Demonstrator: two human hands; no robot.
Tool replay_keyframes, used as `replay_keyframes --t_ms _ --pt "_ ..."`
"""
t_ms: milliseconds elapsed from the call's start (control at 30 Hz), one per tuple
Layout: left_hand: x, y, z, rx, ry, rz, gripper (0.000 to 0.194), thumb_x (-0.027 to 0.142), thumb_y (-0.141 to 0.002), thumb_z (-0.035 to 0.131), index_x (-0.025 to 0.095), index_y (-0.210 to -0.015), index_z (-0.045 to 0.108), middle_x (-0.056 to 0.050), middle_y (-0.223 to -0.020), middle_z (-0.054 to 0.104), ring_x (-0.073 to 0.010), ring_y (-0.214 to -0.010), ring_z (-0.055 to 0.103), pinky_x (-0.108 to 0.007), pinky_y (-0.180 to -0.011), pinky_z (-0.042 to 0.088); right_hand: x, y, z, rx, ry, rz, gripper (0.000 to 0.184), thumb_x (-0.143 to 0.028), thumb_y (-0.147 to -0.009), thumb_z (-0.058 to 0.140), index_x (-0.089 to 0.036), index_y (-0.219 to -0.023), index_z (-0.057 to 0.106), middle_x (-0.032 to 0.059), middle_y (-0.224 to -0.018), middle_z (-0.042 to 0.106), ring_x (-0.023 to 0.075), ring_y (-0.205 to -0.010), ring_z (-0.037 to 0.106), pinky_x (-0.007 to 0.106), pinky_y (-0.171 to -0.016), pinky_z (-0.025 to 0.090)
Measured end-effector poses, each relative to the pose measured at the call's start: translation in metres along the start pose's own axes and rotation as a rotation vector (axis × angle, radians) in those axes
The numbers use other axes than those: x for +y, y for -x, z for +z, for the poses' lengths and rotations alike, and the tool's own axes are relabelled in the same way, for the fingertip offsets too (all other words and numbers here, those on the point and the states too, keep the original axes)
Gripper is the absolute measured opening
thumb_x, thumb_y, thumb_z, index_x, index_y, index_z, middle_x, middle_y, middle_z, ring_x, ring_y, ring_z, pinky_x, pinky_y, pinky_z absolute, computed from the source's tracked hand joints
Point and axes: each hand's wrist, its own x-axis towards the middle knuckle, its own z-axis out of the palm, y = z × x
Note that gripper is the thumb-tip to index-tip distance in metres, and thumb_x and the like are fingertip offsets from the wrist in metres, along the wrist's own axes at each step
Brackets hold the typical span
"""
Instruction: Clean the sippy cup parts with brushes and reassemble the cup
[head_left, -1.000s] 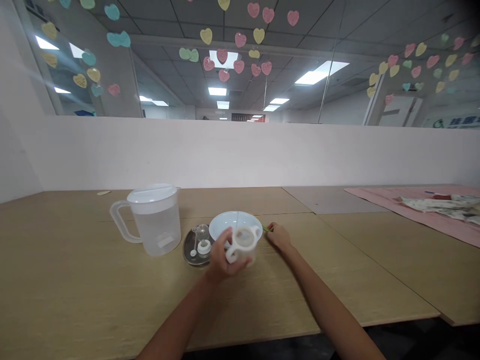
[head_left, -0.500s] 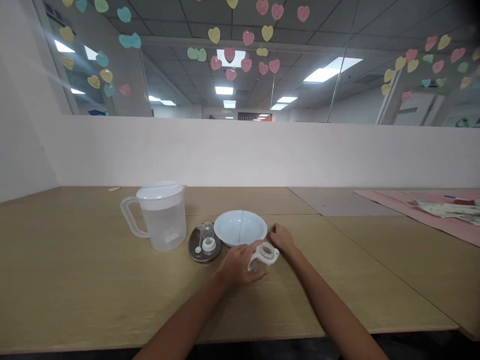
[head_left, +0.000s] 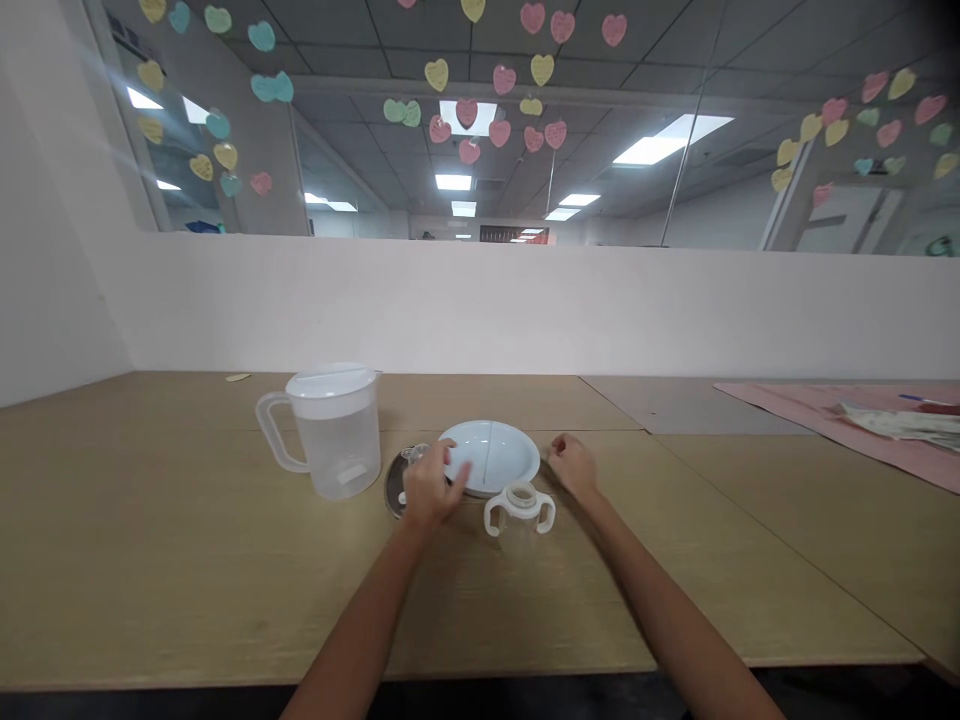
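Left hand (head_left: 429,490) curls loosely over the small metal tray (head_left: 393,487), fingers bent above the little bottle parts there and brushing the near-left rim of the white bowl (head_left: 491,458); whether the grip pinches one of those pieces cannot be told, since the hand hides them. Right hand (head_left: 574,466) rests on the bench (head_left: 187,570) just right of the bowl, fingers curled in, with nothing visibly held.

Between the two hands, just near of the bowl, the two-handled baby bottle (head_left: 520,512) stands upright and apart from both, its mouth open and uncapped. It is clear plastic with a white collar and a looped handle on either side, and looks empty.

The work appears to sit at the picking-up of a fitting from the tray, with the bottle parked and waiting. The next move would call for a fine pinch on a small, light part, and perhaps a steadying hold on the bottle, which looks easy to tip.

Farther left stands a lidded clear pitcher (head_left: 334,430), handle turned left.
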Motion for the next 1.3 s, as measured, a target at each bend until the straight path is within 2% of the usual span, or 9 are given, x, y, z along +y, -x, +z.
replay_keyframes --t_ms 133,367,467,633,800,933,1067,1200,1300 --pt "-0.03 -0.012 0.0 -0.235 -0.295 -0.361 0.034 0.027 -0.091 0.03 0.013 -0.099 0.06 -0.013 -0.094 0.065 -0.0225 -0.093 0.059 -0.032 -0.079 0.043 -0.028 -0.017 -0.016 -0.087 -0.116 -0.149 0.032 -0.017 -0.083 0.038 -0.015 -0.107 0.06 0.0091 -0.1 0.064 0.0179 -0.092 0.057 0.024 -0.073 0.039" --pt "-0.048 -0.01 0.009 -0.416 -0.38 -0.419 0.032 0.024 -0.087 0.037 0.012 -0.089 0.067 -0.017 -0.095 0.068 -0.0262 -0.094 0.061 -0.037 -0.081 0.043 -0.08 -0.047 0.0 -0.709 -0.222 -0.35 0.03 -0.013 -0.073 0.056 -0.019 -0.099 0.07 0.0016 -0.072 0.069 0.0106 -0.052 0.06 0.018 -0.052 0.043" --pt "-0.046 -0.008 0.009 -0.407 -0.39 -0.428 0.043 0.031 -0.09 0.032 0.011 -0.084 0.069 -0.019 -0.094 0.068 -0.028 -0.093 0.062 -0.04 -0.083 0.042 -0.083 -0.046 0.013 -0.822 -0.231 -0.338 0.02 -0.016 -0.071 0.061 -0.017 -0.087 0.073 0.0023 -0.066 0.069 0.01 -0.046 0.059 0.017 -0.047 0.042" --pt "-0.039 -0.01 0.001 -0.355 -0.407 -0.434 0.044 0.03 -0.09 0.033 0.011 -0.075 0.069 -0.019 -0.082 0.069 -0.028 -0.088 0.064 -0.04 -0.081 0.042 -0.083 -0.046 0.01 -0.741 -0.297 -0.338 0.014 -0.013 -0.07 0.06 -0.012 -0.077 0.072 0.0025 -0.061 0.068 0.0085 -0.048 0.056 0.015 -0.046 0.041" --pt "-0.034 -0.02 -0.015 -0.266 -0.409 -0.443 0.035 0.025 -0.086 0.037 0.011 -0.081 0.069 -0.018 -0.084 0.069 -0.0291 -0.086 0.064 -0.038 -0.076 0.044 -0.09 -0.05 -0.026 -0.567 -0.421 -0.363 0.022 -0.003 -0.07 0.052 -0.011 -0.083 0.068 0.004 -0.075 0.07 0.007 -0.053 0.055 0.015 -0.05 0.04" --pt "-0.03 -0.024 -0.022 0.038 -0.189 -0.396 0.028 0.025 -0.085 0.042 0.017 -0.09 0.068 -0.011 -0.088 0.071 -0.025 -0.083 0.065 -0.034 -0.075 0.046 -0.095 -0.046 -0.057 -0.424 -0.519 -0.371 0.024 0.001 -0.07 0.045 -0.012 -0.086 0.058 0.0048 -0.077 0.069 0.0081 -0.059 0.057 0.017 -0.055 0.043" --pt "-0.018 -0.026 -0.017 0.272 0.322 -0.367 0.018 0.033 -0.081 0.052 0.018 -0.084 0.062 -0.007 -0.086 0.071 -0.0209 -0.083 0.067 -0.031 -0.077 0.049 -0.103 -0.035 -0.081 -0.299 -0.654 -0.433 0.017 -0.006 -0.074 0.049 -0.018 -0.086 0.046 0.0023 -0.075 0.068 0.0087 -0.058 0.055 0.019 -0.057 0.044" --pt "-0.005 -0.025 -0.001 0.172 0.798 -0.364 0.028 0.037 -0.073 0.063 0.015 -0.09 0.057 -0.01 -0.09 0.071 -0.0203 -0.087 0.067 -0.031 -0.077 0.053 -0.117 -0.014 -0.102 -0.301 -0.81 -0.549 0.026 -0.005 -0.071 0.049 -0.02 -0.091 0.04 -0.0008 -0.073 0.068 0.01 -0.061 0.056 0.022 -0.059 0.045" --pt "0.002 -0.02 0.01 0.02 0.911 -0.339 0.03 0.038 -0.074 0.063 0.014 -0.093 0.06 -0.011 -0.096 0.07 -0.0207 -0.089 0.067 -0.032 -0.08 0.053 -0.129 0.004 -0.117 -0.366 -0.889 -0.611 0.024 -0.008 -0.074 0.048 -0.021 -0.093 0.042 -0.0012 -0.073 0.067 0.0103 -0.064 0.058 0.023 -0.062 0.046"
